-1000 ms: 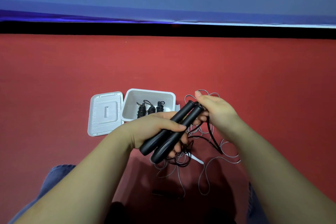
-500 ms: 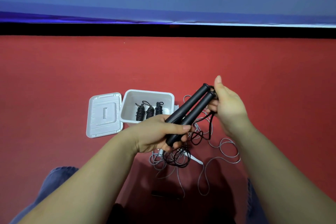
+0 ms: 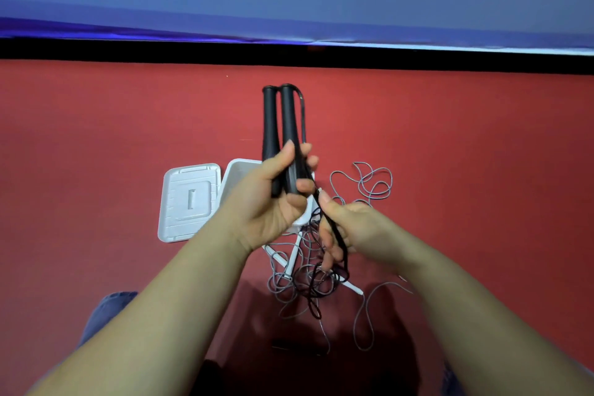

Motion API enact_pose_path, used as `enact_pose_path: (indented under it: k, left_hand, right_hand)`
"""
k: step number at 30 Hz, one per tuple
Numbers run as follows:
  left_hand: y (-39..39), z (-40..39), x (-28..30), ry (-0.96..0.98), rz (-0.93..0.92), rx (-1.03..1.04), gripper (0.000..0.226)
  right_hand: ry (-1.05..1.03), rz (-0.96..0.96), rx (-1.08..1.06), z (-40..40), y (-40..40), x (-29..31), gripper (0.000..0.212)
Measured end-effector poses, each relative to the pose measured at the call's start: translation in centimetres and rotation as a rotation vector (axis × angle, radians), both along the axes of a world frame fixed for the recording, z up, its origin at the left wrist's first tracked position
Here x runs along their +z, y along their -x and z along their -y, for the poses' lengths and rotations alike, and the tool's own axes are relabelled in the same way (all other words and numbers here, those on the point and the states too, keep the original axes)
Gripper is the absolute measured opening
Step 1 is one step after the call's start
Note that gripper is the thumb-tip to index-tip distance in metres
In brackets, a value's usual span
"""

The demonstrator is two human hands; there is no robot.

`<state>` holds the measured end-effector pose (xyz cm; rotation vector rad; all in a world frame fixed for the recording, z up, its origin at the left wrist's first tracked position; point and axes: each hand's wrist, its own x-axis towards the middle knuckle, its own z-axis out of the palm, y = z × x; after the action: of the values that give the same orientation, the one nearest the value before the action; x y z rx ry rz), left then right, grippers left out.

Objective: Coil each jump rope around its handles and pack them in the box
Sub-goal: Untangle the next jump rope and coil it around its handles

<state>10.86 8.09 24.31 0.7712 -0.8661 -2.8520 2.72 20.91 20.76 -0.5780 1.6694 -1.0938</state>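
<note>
Left hand (image 3: 273,202): you are gripping two black handles (image 3: 279,128) upright.
Right hand (image 3: 350,231): you are pinching the black rope (image 3: 334,231).
Left: coiling; grey rope (image 3: 373,186) loose beside the white box (image 3: 231,173).

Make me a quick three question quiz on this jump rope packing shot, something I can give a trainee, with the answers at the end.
1. True or false: the left hand grips the two black handles side by side, pointing up and away.
2. What does the right hand hold?
A. the black cord
B. the lid
C. a white handle
3. Fill in: the lid lies on the red floor to the ____ of the white box.

Key
1. True.
2. A; the cord runs down from the handles through its fingers to the tangle of grey and black rope on the floor.
3. Left.
</note>
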Motion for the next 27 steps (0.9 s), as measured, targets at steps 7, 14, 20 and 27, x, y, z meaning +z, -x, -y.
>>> enact_pose_path:
  k: [7, 14, 20, 27]
  left_hand:
    - [-0.6, 1.7, -2.0, 0.733, 0.403, 0.089, 0.01]
    - [-1.3, 1.9, -5.2, 1.363, 0.765, -0.361, 0.023]
    - [-1.7, 0.6, -4.3, 1.122, 0.615, -1.022, 0.026]
    - [-2.6, 0.8, -2.9, 0.795, 0.287, -1.248, 0.016]
  right_hand:
    - [-0.161, -0.376, 0.015, -0.8, 1.6, 0.5, 0.03]
    - [-0.136, -0.52, 0.131, -1.3, 1.5, 1.5, 0.038]
    - [-0.007, -0.534, 0.061, -1.4, 1.8, 1.1, 0.024]
    - [-0.121, -0.158, 0.146, -1.9, 1.9, 1.5, 0.017]
